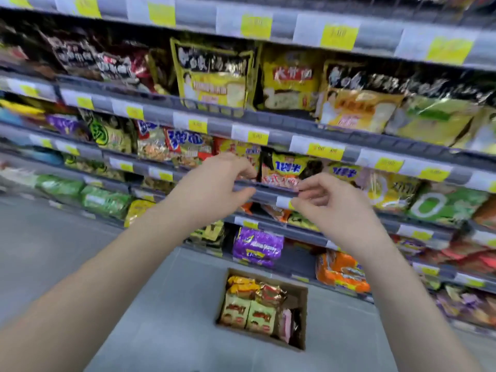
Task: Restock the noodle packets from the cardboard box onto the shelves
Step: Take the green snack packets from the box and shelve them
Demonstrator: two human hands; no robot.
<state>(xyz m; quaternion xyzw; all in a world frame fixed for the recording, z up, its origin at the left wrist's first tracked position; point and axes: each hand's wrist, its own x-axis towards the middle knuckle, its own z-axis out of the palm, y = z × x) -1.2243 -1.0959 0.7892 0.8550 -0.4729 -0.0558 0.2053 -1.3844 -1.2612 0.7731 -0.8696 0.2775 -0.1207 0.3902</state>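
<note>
Noodle packet at shelf front edge; left hand fingers curl round shelf rail, right hand pinches it; best seat packet upright, label forward, behind rail

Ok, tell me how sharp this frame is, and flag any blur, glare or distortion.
Head view: motion blur smears the upper shelves and price labels, print unreadable; head view centre is sharper, the left hand and right hand holding the shelf rail, the cardboard box below; wide-angle distortion bows the shelves; lighting even, glare on glossy noodle packets.
</note>
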